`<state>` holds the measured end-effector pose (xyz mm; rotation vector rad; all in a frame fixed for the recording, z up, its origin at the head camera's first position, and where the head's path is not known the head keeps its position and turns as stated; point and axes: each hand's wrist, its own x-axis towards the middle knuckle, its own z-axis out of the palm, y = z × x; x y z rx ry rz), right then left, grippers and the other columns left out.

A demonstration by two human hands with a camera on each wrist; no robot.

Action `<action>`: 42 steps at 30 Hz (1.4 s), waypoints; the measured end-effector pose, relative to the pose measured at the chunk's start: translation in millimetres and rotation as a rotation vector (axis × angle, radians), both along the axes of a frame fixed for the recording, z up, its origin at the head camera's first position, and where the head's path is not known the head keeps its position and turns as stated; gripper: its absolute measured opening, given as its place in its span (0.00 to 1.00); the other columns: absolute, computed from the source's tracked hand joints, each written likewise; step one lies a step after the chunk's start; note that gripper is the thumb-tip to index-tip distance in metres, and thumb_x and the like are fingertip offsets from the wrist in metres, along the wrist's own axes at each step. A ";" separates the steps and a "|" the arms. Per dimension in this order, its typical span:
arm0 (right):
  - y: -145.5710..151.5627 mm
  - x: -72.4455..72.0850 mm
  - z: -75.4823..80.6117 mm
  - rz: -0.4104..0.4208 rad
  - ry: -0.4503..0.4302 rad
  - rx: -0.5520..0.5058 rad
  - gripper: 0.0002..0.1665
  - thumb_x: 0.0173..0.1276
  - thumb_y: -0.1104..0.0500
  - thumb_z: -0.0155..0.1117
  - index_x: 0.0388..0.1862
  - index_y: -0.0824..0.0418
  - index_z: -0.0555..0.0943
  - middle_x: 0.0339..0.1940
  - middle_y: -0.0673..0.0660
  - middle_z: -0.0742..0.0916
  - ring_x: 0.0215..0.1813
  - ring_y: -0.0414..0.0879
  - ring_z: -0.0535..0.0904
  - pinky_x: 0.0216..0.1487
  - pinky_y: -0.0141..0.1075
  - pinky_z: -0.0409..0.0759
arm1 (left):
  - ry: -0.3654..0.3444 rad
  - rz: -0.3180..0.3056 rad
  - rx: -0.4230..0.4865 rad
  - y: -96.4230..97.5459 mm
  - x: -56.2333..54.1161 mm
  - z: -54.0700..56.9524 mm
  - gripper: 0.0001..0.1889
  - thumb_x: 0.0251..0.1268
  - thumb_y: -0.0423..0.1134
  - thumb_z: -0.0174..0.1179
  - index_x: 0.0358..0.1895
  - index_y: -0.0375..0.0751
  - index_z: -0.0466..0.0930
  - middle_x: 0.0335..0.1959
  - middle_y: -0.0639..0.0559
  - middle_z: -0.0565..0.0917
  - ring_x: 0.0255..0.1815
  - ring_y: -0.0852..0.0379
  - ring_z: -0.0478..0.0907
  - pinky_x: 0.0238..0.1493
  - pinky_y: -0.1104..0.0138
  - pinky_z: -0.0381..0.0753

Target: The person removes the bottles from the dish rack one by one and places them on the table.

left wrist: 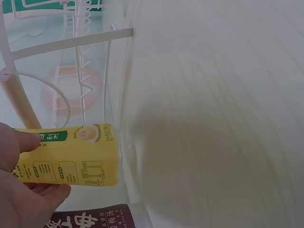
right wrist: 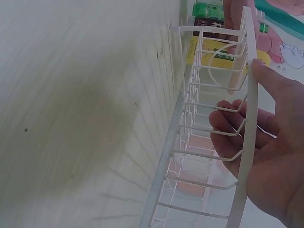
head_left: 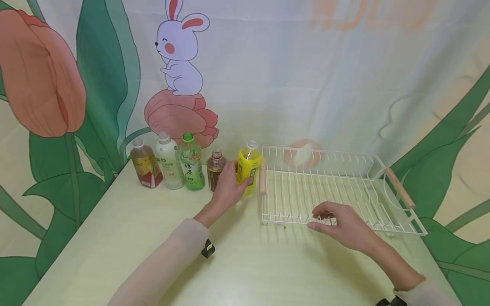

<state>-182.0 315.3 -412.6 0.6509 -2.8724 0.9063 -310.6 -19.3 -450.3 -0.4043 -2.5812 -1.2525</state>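
Note:
My left hand [head_left: 228, 187] holds a yellow-labelled drink bottle [head_left: 249, 163], thumb on one side and fingers on the other. The bottle stands upright beside the left wooden handle of a white wire rack [head_left: 317, 172]. Just left of that hand is a dark plum-drink bottle [left wrist: 99, 217], partly hidden by the hand in the head view. At the rack's front rim is my right hand [head_left: 346, 223], fingers loosely bent over the inner side and thumb apart from them at the rim. In the right wrist view its fingers [right wrist: 232, 128] show behind the rack's wires.
Left of the dark bottle stand a green tea bottle [head_left: 191, 165], a white-labelled bottle [head_left: 169, 163] and a red-and-gold labelled bottle [head_left: 146, 165], in a row. A rabbit-and-tulip curtain [head_left: 245, 76] hangs behind the pale table [head_left: 245, 263].

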 end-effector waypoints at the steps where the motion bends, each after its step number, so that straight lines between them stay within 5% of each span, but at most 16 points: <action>1: -0.5 -0.4 -0.2 0.004 -0.002 -0.003 0.22 0.71 0.41 0.74 0.51 0.57 0.87 0.46 0.49 0.90 0.50 0.47 0.86 0.53 0.51 0.87 | -0.004 0.003 -0.010 -0.3 0.1 -0.9 0.32 0.73 0.41 0.70 0.72 0.34 0.66 0.65 0.41 0.75 0.67 0.45 0.76 0.69 0.52 0.79; 15: -0.6 -6.0 0.5 0.017 -0.069 -0.005 0.21 0.70 0.39 0.74 0.46 0.55 0.88 0.41 0.42 0.89 0.48 0.42 0.86 0.54 0.50 0.87 | -0.068 0.006 -0.049 -3.4 -0.2 -14.2 0.32 0.77 0.41 0.66 0.74 0.32 0.63 0.66 0.39 0.74 0.67 0.43 0.76 0.70 0.51 0.78; 33: 8.2 -1.1 5.1 -0.017 -0.096 0.000 0.22 0.69 0.39 0.76 0.48 0.55 0.88 0.43 0.44 0.89 0.49 0.47 0.87 0.53 0.49 0.87 | -0.105 0.017 -0.080 10.9 3.8 -12.3 0.37 0.75 0.39 0.67 0.77 0.28 0.59 0.70 0.34 0.71 0.69 0.40 0.76 0.72 0.51 0.76; 42: 12.5 -0.9 6.6 0.013 -0.092 0.004 0.25 0.70 0.41 0.75 0.53 0.58 0.87 0.47 0.49 0.90 0.51 0.48 0.87 0.55 0.52 0.87 | -0.237 -0.029 -0.203 10.6 14.9 4.2 0.46 0.69 0.40 0.73 0.80 0.27 0.54 0.70 0.32 0.71 0.70 0.39 0.74 0.73 0.49 0.74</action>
